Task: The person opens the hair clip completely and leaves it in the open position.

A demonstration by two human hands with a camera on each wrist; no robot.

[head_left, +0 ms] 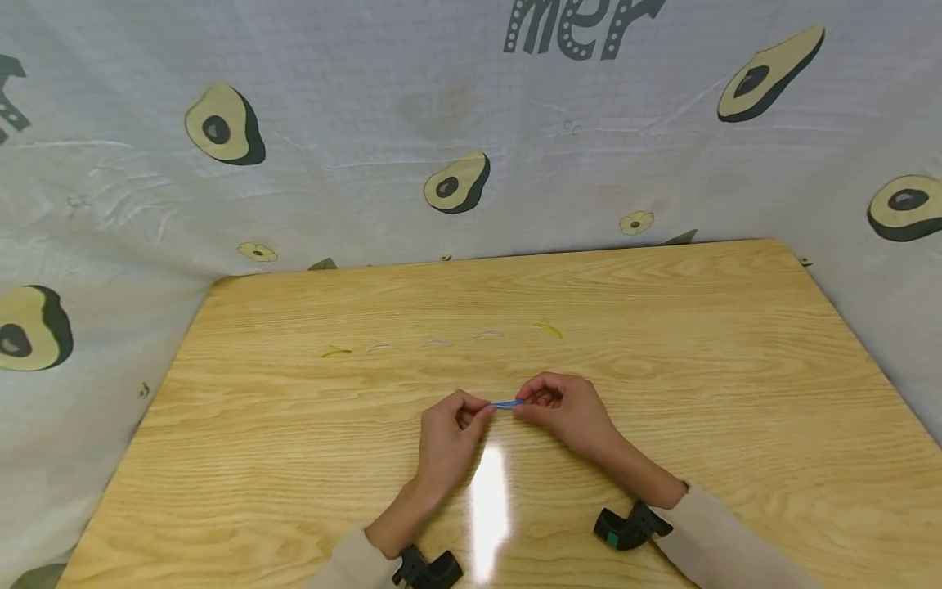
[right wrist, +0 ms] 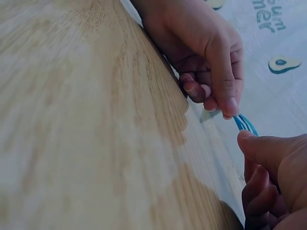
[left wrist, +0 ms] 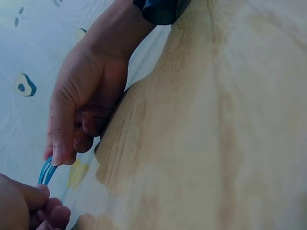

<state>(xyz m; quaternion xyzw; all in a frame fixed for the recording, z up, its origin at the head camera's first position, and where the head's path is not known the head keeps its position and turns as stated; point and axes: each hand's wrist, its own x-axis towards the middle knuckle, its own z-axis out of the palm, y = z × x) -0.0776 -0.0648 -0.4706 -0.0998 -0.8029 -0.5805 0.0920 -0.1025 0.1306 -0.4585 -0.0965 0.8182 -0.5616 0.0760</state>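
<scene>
A blue rubber band (head_left: pixel 506 404), seen as a few thin strands side by side, stretches between both hands above the table's middle. My left hand (head_left: pixel 452 438) pinches its left end between thumb and forefinger. The right hand (head_left: pixel 570 413) pinches the other end, its remaining fingers curled in. In the left wrist view the strands (left wrist: pixel 47 171) bow slightly between the fingertips. The right wrist view has the band (right wrist: pixel 245 124) partly covered by the thumbs and fingers at both ends.
Beyond the hands, a loose row of thin strands lies on the wooden table (head_left: pixel 257 442): a yellow one (head_left: pixel 336 351) at left, pale ones (head_left: pixel 434 343) between, another yellow one (head_left: pixel 548 329) at right. An avocado-print cloth (head_left: pixel 353 204) hangs behind and beside the table.
</scene>
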